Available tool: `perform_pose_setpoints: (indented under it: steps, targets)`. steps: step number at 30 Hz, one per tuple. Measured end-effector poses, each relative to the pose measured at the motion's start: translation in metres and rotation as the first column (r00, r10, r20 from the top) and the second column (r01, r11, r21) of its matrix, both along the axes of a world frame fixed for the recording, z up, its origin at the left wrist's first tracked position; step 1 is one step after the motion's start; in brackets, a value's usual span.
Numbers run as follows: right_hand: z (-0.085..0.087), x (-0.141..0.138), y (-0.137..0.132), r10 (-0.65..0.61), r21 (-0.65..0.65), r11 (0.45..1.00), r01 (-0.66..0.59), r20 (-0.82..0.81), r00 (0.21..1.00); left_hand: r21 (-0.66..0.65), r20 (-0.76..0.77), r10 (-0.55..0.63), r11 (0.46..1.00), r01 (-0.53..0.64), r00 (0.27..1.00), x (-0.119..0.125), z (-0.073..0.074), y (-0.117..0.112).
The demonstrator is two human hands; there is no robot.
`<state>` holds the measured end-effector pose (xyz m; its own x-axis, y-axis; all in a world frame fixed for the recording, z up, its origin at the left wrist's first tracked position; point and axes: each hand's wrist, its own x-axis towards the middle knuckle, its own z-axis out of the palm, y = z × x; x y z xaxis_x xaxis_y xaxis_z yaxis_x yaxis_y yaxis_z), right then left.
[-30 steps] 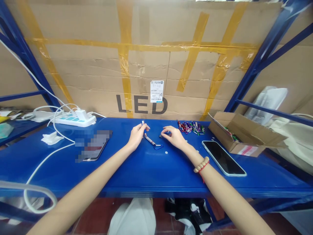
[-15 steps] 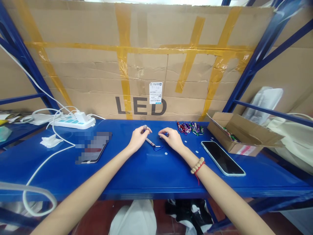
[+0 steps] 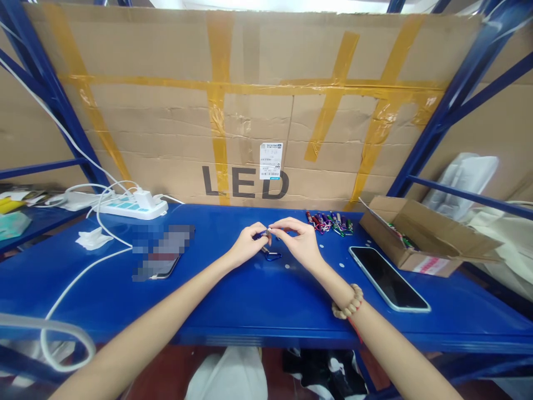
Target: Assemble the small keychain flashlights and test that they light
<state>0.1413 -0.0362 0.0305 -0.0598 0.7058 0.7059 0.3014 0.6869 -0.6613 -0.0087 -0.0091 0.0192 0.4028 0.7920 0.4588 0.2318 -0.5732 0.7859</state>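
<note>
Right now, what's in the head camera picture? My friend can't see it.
A left hand and right hand pinch a small blue torch together above a blue shelf. A pile of coloured torches, a phone and an open cardboard box lie to the right, a white power strip to the left, taped cardboard marked LED behind.

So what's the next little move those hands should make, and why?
Probably a small twist, one hand against the other: the left hand and right hand both pinch the small torch at their fingertips, just above the blue table. A blue clip lies beneath.
</note>
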Motion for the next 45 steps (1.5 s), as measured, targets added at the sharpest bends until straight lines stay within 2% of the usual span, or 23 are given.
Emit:
perform_pose_setpoints:
  steps: [5,10,13,18,21,23,27,30,32,34,37,41,45]
  targets:
    - [0.000,-0.001,0.003,0.034,-0.199,0.979,-0.040,-0.034,0.999,-0.053,0.061,-0.009,0.999,0.013,0.998,0.000,0.000,0.000]
    - [-0.002,0.000,0.008,0.141,-0.377,0.912,-0.161,-0.080,0.987,0.013,0.026,0.022,1.000,-0.022,0.999,-0.002,-0.004,0.003]
    - [-0.004,0.000,0.011,0.141,-0.455,0.870,-0.190,-0.140,0.980,0.084,-0.040,0.042,0.996,-0.039,0.998,-0.003,-0.006,0.005]
    - [-0.009,-0.002,0.011,0.136,-0.560,0.804,-0.199,-0.153,0.979,0.269,-0.270,0.086,0.963,-0.010,0.959,-0.005,-0.006,0.004]
    - [-0.009,0.000,0.010,0.160,-0.611,0.763,-0.210,-0.136,0.978,0.300,-0.305,0.102,0.954,-0.006,0.947,-0.004,-0.006,0.002]
    - [-0.007,0.002,0.010,0.163,-0.589,0.785,-0.192,-0.102,0.981,0.292,-0.290,0.122,0.956,-0.034,0.949,-0.003,-0.006,0.002]
    - [-0.002,0.005,0.010,0.190,-0.466,0.866,-0.180,-0.026,0.981,0.259,-0.206,0.155,0.961,-0.099,0.966,-0.001,-0.005,0.003]
    - [0.000,0.007,0.006,0.084,-0.260,0.963,-0.068,0.053,0.995,0.215,-0.072,0.138,0.969,-0.120,0.988,-0.003,-0.003,0.004]
    - [0.000,0.007,0.000,-0.035,-0.069,0.997,0.046,0.157,0.987,0.181,0.005,0.116,0.977,-0.115,0.993,-0.005,-0.001,0.005]
    - [0.000,0.006,-0.005,-0.109,0.079,0.993,0.090,0.282,0.953,0.162,0.047,0.107,0.980,-0.113,0.993,-0.007,0.001,0.006]
    - [0.000,0.004,-0.009,-0.153,0.173,0.982,0.080,0.468,0.870,0.193,0.050,0.119,0.973,-0.127,0.992,-0.008,0.000,0.007]
    - [-0.003,0.002,-0.008,-0.221,0.227,0.969,0.099,0.613,0.758,0.271,-0.019,0.182,0.947,-0.170,0.983,-0.006,-0.003,0.008]
    - [-0.002,-0.001,-0.008,-0.200,0.178,0.978,0.111,0.629,0.752,0.273,-0.108,0.219,0.944,-0.183,0.970,-0.006,-0.005,0.010]
